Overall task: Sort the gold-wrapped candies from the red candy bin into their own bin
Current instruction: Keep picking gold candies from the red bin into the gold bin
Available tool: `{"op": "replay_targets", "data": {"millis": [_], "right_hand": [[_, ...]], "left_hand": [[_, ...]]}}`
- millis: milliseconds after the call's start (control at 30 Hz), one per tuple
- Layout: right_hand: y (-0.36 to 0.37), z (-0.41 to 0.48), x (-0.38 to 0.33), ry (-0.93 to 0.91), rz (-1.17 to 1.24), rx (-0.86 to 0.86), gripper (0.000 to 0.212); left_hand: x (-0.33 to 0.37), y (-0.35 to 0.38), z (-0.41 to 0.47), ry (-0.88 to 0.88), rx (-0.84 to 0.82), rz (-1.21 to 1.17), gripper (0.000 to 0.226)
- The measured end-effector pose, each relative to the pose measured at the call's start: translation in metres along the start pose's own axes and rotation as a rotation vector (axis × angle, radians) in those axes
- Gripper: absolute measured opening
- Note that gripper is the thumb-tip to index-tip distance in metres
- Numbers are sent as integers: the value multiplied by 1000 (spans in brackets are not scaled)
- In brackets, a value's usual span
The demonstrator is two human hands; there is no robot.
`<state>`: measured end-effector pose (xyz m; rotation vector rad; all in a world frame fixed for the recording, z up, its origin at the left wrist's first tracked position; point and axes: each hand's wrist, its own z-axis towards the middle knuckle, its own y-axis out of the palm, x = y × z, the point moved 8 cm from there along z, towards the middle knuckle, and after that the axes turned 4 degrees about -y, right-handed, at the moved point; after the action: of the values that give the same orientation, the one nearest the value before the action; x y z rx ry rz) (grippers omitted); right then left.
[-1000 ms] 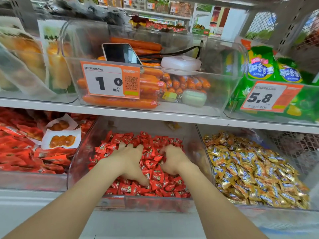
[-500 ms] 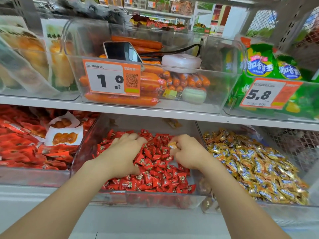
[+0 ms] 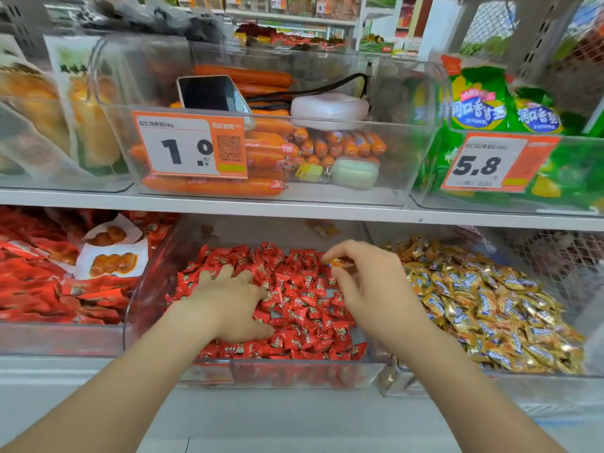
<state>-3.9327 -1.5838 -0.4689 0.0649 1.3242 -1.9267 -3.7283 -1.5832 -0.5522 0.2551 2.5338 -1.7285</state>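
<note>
The left hand [image 3: 228, 302] lay flat, fingers spread, on the red bin's [image 3: 157, 289] candies; the right hand [image 3: 369, 282] — raised over that bin — pinched a gold candy [image 3: 338, 263].

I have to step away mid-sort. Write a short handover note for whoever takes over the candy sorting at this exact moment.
Right hand: raised over the right side of the red candy bin, fingertips pinching one gold-wrapped candy.
Left hand: palm down, fingers spread, pressed into the red candies; holding nothing that shows.
Gold candy bin: immediately right of the red bin, already heaped.
Done: one stray gold candy picked out, not yet dropped.
Left: carry it right into the gold bin and release, then keep searching the red pile. No other gold wrapper shows on the surface; some may be buried.
</note>
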Motion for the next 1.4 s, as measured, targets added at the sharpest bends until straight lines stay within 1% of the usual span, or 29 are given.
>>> {"op": "replay_targets", "data": {"millis": [67, 167, 267, 300, 333, 400, 433, 467, 500, 567, 600, 633, 667, 700, 767, 800, 867, 933, 967, 1033, 1133, 1167, 1233, 1267, 1367, 1400], "right_hand": [[-12, -1, 1, 5, -18, 44, 24], [-25, -11, 15, 101, -3, 99, 32], [-44, -27, 46, 249, -6, 190, 26], [-48, -31, 59, 285, -37, 189, 24], [-50, -34, 71, 309, -111, 146, 24], [-50, -39, 88, 354, -350, -9, 29], [-51, -41, 91, 353, -438, -37, 32], [-53, -42, 88, 324, -439, -7, 35], [-56, -42, 77, 276, -374, 57, 36], [-62, -42, 42, 118, -166, 189, 32], [-57, -40, 19, 32, -74, 178, 30], [-46, -38, -2, -42, -18, 103, 30], [-26, -36, -16, -87, 5, -24, 29], [-3, -34, -22, -94, -8, -181, 29], [39, -33, -14, -22, -116, -468, 25], [53, -31, -9, 5, -173, -568, 25], [73, -26, -3, 23, -219, -692, 34], [90, -18, -2, 8, -230, -792, 49], [98, -15, -2, 10, -225, -832, 53], [110, -8, 1, 18, -233, -829, 56], [102, 8, 13, 14, -397, -619, 42], [98, 11, 17, 25, -409, -587, 44], [93, 11, 22, 33, -340, -614, 53], [88, 11, 20, 21, -323, -621, 54], [72, 13, 21, 44, -276, -586, 35], [71, 10, 21, 74, -259, -617, 32]], "left_hand": [[11, 3, -6, 47, 37, -64, 65], [34, -1, -11, 183, 136, -293, 48], [58, -15, -18, 286, 245, -456, 42], [64, -20, -21, 289, 288, -469, 38], [67, -26, -24, 280, 336, -470, 34], [66, -34, -32, 229, 436, -456, 23], [62, -37, -36, 183, 467, -447, 19], [54, -36, -40, 123, 481, -437, 17], [44, -35, -45, 54, 484, -416, 17], [21, -29, -54, -116, 478, -328, 23], [9, -25, -59, -201, 475, -291, 28], [-2, -21, -64, -279, 462, -279, 36], [-12, -16, -69, -342, 431, -294, 46], [-20, -11, -72, -383, 382, -328, 55], [-30, 3, -73, -395, 250, -417, 68], [-31, 8, -72, -377, 184, -462, 74], [-32, 12, -71, -337, 87, -523, 84], [-33, 12, -70, -324, 34, -556, 96], [-33, 11, -68, -325, 14, -570, 101], [-36, 9, -63, -322, -7, -580, 108], [-41, 7, -52, -295, -53, -505, 124], [-42, 8, -49, -281, -82, -454, 131], [-45, 10, -41, -266, -134, -371, 144], [-45, 11, -38, -259, -152, -343, 147], [-37, 12, -27, -233, -157, -308, 145], [-34, 11, -23, -221, -136, -311, 142]]}}
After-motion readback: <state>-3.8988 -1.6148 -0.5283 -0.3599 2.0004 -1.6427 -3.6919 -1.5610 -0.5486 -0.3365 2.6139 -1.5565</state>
